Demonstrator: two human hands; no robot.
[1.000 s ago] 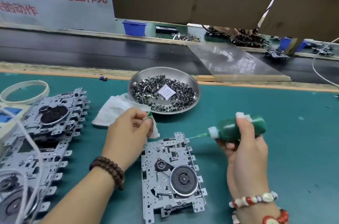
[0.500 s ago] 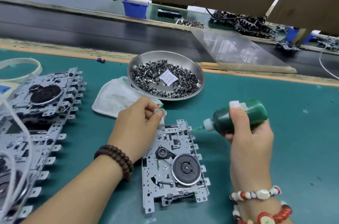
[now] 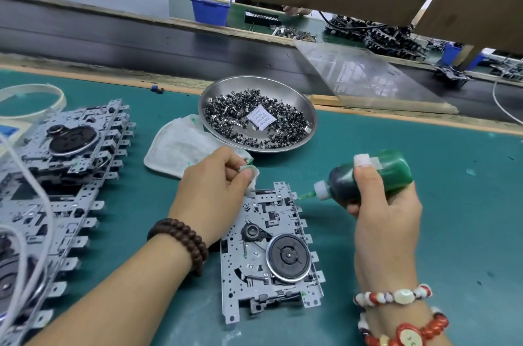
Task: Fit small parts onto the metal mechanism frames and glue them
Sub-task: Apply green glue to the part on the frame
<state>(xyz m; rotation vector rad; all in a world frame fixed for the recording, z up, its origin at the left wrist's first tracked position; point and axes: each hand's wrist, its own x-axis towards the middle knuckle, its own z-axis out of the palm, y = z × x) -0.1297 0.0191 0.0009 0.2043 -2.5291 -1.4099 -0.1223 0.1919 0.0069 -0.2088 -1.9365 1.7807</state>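
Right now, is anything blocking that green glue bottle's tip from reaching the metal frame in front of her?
Nothing visible does. The green glue bottle in the right hand has its nozzle right at the top right edge of the metal frame. The left hand pinches a cloth at the opposite top corner, clear of the nozzle.

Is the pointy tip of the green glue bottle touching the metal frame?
Touching, as far as the head view shows: the green bottle's nozzle tip meets the upper right edge of the metal frame, no gap visible.
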